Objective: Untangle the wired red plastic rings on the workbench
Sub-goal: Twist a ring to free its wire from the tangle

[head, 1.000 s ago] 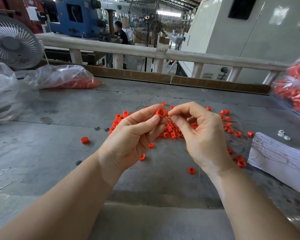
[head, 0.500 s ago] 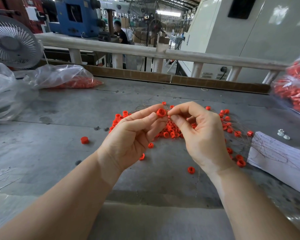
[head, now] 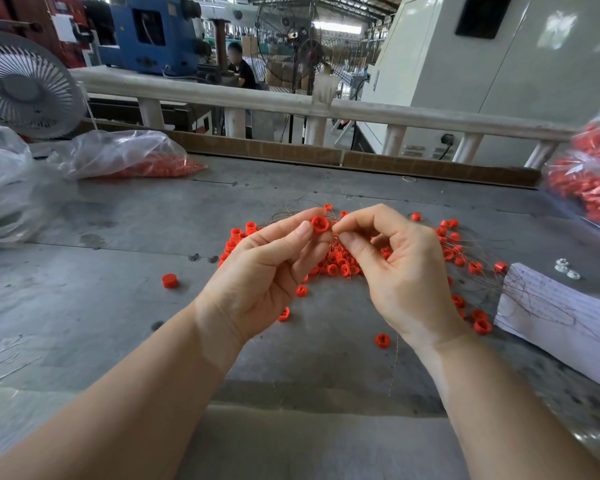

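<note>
A heap of small red plastic rings (head: 340,263) tangled in thin wires lies on the grey workbench (head: 118,306), partly hidden behind my hands. Above the heap my left hand (head: 267,268) pinches one red ring (head: 319,225) between thumb and fingers. My right hand (head: 392,268) pinches a thin wire right beside that ring with thumb and forefinger. Loose rings lie scattered around, one (head: 169,280) off to the left and one (head: 382,340) near my right wrist.
A clear bag of red parts (head: 136,161) lies at the back left beside a crumpled empty bag (head: 4,188) and a fan (head: 21,88). Another bag of red parts (head: 589,188) hangs at the right. A sheet of paper (head: 561,317) with wires on it lies at the right.
</note>
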### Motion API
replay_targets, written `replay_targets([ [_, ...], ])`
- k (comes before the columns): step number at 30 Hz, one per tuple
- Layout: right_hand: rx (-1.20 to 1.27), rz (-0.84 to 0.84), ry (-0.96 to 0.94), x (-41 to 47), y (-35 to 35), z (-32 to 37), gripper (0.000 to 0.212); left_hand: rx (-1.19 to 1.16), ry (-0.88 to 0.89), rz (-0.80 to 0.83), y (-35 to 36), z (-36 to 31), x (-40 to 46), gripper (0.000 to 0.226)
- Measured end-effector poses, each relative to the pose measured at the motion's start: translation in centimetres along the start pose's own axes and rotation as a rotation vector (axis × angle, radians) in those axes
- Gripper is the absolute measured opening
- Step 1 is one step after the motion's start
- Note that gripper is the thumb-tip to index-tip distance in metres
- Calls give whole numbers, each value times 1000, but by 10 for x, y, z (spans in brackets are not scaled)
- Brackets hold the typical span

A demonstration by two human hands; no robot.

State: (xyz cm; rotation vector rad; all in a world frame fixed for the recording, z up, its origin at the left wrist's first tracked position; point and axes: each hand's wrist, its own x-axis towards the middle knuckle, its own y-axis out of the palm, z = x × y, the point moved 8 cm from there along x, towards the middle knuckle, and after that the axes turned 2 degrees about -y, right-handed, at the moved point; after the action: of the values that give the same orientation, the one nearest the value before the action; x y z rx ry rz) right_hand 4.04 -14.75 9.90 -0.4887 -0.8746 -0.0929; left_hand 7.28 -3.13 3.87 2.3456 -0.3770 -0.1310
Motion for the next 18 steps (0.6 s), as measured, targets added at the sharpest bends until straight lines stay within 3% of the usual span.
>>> replay_targets([
  [12,161,-28,106,0,-2,-6,25,-14,1,50,6,0,-3,23],
  [18,295,-32,202,0,-1,-19,19,-15,-4,71,10,2,-3,25],
])
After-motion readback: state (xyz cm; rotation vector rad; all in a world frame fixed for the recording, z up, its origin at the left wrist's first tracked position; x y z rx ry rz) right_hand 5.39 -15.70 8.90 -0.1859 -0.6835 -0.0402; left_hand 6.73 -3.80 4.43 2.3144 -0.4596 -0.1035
